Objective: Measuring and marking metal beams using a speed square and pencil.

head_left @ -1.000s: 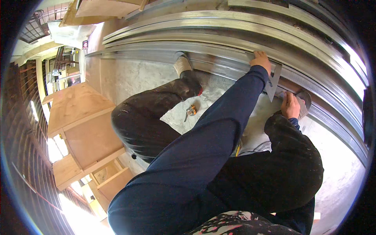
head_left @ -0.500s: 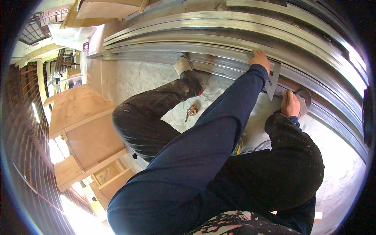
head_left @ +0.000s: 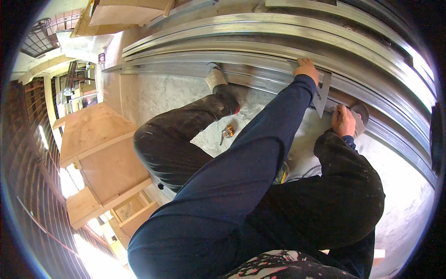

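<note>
In the head view, reaches across with the left hand [head_left: 306, 69] to the long metal bars [head_left: 260, 59] and bends the fingers over the edge. Has the metal triangle [head_left: 324, 86], flat and grey with a hole cut in it, just to the right of the left hand, right by the wrist. Points its sharp tip down toward the right hand [head_left: 344, 122]. Puts the triangle between the two hands that way, closer to the left one. Can't tell about a grip on the triangle by the left fingers, or on the bars alone. Curls the right hand up, thumb and fingertips close together, near the tip of the triangle and next to the right shoe [head_left: 361, 114]. Can't tell about anything small pinched in there. Sets the left shoe [head_left: 215, 79] against the bars too, with a small orange and black thing [head_left: 227, 131] on the pale floor [head_left: 167, 90] between the legs. Compared with one second ago, keeps both hands and the triangle in almost the same spots. Shows just a tiny shift of the whole view, with the wooden box [head_left: 111, 160] a bit lower now
</note>
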The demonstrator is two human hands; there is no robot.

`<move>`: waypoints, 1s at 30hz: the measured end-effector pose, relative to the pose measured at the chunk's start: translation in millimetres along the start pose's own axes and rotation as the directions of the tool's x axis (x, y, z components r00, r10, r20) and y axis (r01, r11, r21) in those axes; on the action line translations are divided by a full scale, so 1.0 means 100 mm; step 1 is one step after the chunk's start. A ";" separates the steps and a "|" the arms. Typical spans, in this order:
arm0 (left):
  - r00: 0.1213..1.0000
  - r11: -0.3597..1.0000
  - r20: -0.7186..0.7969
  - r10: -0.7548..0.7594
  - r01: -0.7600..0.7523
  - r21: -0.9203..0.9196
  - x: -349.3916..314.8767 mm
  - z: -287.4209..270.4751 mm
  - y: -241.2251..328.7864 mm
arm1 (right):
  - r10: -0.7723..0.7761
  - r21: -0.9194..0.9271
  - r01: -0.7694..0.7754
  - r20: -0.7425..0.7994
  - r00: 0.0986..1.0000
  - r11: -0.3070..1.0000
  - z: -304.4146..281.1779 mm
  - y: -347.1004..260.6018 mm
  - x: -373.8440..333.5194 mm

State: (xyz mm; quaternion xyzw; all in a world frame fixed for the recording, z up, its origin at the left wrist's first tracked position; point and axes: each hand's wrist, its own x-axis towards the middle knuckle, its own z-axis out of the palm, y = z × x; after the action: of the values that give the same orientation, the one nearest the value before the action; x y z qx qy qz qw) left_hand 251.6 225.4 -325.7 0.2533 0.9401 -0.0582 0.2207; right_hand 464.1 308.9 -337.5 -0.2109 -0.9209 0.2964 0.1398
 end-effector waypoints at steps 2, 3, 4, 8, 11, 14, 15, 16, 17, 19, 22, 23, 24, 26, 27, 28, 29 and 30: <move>0.999 0.999 0.049 -0.009 0.011 -0.046 -0.06 -0.04 0.17 | 0.018 -0.038 -0.018 0.006 1.000 0.999 -0.07 0.12 -0.07; 0.999 0.999 0.054 0.000 0.003 -0.053 -0.08 -0.05 0.22 | 0.025 -0.055 -0.025 0.007 1.000 0.998 -0.09 0.16 -0.09; 0.999 0.998 0.053 -0.008 0.011 -0.061 -0.08 -0.07 0.20 | 0.023 -0.050 -0.023 0.005 1.000 0.998 -0.09 0.14 -0.07; 0.998 0.994 -0.029 -0.047 0.044 -0.096 -0.04 -0.04 0.11 | -0.001 -0.025 0.000 -0.021 1.000 1.000 -0.05 0.08 -0.02; 0.999 0.998 -0.014 -0.037 0.037 -0.045 -0.03 0.01 0.16 | 0.018 -0.041 -0.018 0.000 1.000 0.999 -0.05 0.12 -0.05; 0.999 0.998 0.010 -0.048 0.048 -0.044 0.00 0.02 0.16 | 0.042 -0.056 -0.041 0.025 0.999 0.998 -0.04 0.16 -0.06; 0.999 0.998 0.007 -0.050 0.050 -0.042 0.01 0.03 0.15 | 0.047 -0.052 -0.045 0.034 0.998 0.998 -0.03 0.15 -0.06; 0.998 0.997 -0.013 -0.065 0.065 -0.048 0.01 0.04 0.14 | 0.046 -0.049 -0.044 0.034 0.998 0.998 -0.02 0.13 -0.05; 0.996 0.995 -0.033 -0.082 0.080 -0.053 0.02 0.04 0.13 | 0.034 -0.039 -0.033 0.018 0.999 0.999 -0.01 0.11 -0.04; 0.997 0.997 -0.009 -0.071 0.071 -0.037 0.00 0.03 0.14 | 0.026 -0.034 -0.026 0.002 1.000 0.999 -0.03 0.10 -0.04; 0.998 0.998 0.018 -0.055 0.056 -0.031 -0.03 0.00 0.19 | 0.032 -0.058 -0.032 0.012 0.999 0.998 -0.07 0.11 -0.05; 0.998 0.998 0.015 -0.056 0.057 -0.033 -0.03 -0.01 0.17 | 0.034 -0.070 -0.032 0.019 0.999 0.997 -0.07 0.09 -0.04; 0.998 0.998 0.014 -0.058 0.058 -0.032 -0.03 -0.02 0.16 | 0.035 -0.082 -0.033 0.027 0.999 0.996 -0.07 0.08 -0.04; 0.999 0.999 0.007 -0.054 0.054 -0.002 -0.03 -0.03 0.15 | 0.035 -0.082 -0.033 0.025 0.999 0.996 -0.07 0.08 -0.03; 0.999 0.999 0.007 -0.054 0.054 -0.001 -0.03 -0.03 0.15 | 0.036 -0.084 -0.034 0.024 0.999 0.996 -0.07 0.08 -0.03; 0.998 0.998 0.012 -0.055 0.055 -0.009 -0.03 -0.03 0.16 | 0.037 -0.085 -0.035 0.024 0.999 0.996 -0.06 0.09 -0.04; 0.998 0.998 0.017 -0.056 0.057 -0.017 -0.04 -0.03 0.17 | 0.035 -0.075 -0.033 0.017 0.999 0.997 -0.06 0.10 -0.04; 0.998 0.998 0.018 -0.054 0.055 -0.018 -0.04 -0.03 0.18 | 0.033 -0.066 -0.032 0.009 0.999 0.997 -0.06 0.11 -0.05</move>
State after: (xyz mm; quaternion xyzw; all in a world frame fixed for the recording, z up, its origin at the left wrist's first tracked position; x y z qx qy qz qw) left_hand 262.4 240.1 -321.0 0.2249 0.9452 -0.0578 0.2296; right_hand 474.4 317.9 -340.2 -0.2286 -0.9274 0.2692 0.1231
